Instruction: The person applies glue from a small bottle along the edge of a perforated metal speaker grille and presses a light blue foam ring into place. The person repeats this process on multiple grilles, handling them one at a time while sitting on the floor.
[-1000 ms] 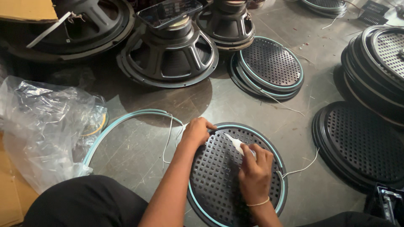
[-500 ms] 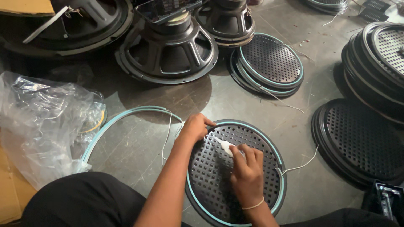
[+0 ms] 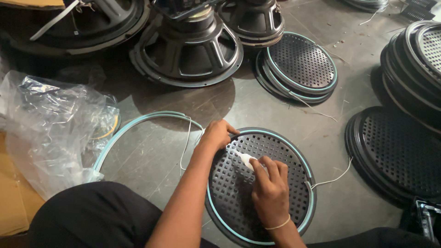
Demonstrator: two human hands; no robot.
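Landmark: round perforated grille [image 3: 239,193] on the floor. To its left, crumpled plastic bag [image 3: 50,128], then a loose pale-blue ring [image 3: 138,121]. Left hand [image 3: 217,134], fingers curled, presses the grille's upper-left rim. Right hand [image 3: 271,188] over the grille's centre pinches a small white tube [image 3: 246,159], tip toward the left hand. Right of the grille, stacked grilles [image 3: 399,156].

Open floor [image 3: 275,115] ran between the near speaker grille [image 3: 229,193] and the far grille stack [image 3: 301,66]. Bare woofers [image 3: 188,50] blocked the far side, grille stacks [image 3: 399,151] the right, a crumpled plastic bag [image 3: 50,128] the left.
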